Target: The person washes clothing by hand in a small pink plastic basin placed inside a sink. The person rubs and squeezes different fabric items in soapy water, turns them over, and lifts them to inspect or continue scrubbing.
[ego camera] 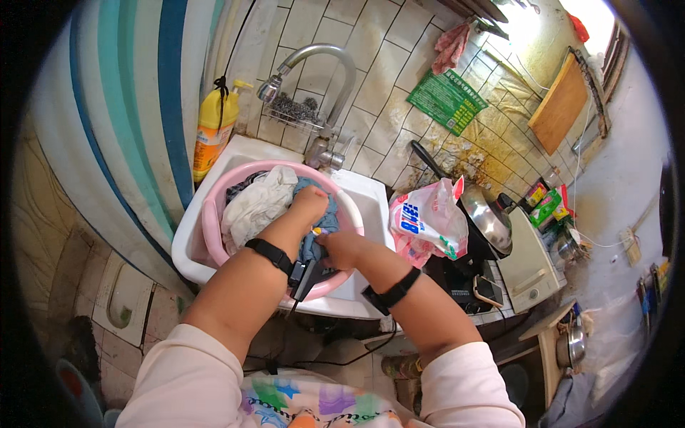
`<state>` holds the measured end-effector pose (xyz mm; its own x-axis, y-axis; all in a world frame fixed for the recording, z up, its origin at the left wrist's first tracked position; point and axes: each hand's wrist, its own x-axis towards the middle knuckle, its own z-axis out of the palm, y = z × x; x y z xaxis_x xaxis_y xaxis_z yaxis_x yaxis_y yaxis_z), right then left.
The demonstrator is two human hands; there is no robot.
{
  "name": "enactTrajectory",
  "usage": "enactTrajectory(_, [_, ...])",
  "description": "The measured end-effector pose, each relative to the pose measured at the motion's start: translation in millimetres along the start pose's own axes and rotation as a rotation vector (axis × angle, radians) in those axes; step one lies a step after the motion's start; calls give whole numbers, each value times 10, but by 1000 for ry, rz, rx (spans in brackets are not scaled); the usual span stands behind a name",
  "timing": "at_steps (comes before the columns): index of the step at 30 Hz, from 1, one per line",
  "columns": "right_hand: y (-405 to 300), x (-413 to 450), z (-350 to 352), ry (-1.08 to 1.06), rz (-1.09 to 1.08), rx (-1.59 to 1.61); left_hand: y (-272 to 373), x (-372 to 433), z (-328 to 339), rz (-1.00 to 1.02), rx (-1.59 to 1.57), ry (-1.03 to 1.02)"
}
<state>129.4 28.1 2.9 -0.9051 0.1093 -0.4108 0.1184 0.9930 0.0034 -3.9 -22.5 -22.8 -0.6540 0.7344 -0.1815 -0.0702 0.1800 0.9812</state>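
Observation:
A pink plastic basin stands in the white sink, filled with clothes. My left hand is curled on a blue-grey garment at the basin's right half; its fingertips are hidden. Nearer to me, my right hand grips the same garment beside a small yellow-and-white patch. A white cloth is bunched on the left of the heap, with a dark checked cloth partly showing behind it. Black bands with devices sit on both wrists, and the left one hangs over the basin's near rim.
A metal faucet arches behind the basin. To the left stand a yellow pump bottle and a striped curtain. A detergent bag, a lidded pan and a phone are on the right.

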Motion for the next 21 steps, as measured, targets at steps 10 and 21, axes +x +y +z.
enactTrajectory(10, [445,595,814,-220,-30,-30,-56,58,-27,-40,17,84])
enactTrajectory(21, [578,97,-204,715,193,1556,64,-104,142,-3,-271,-225])
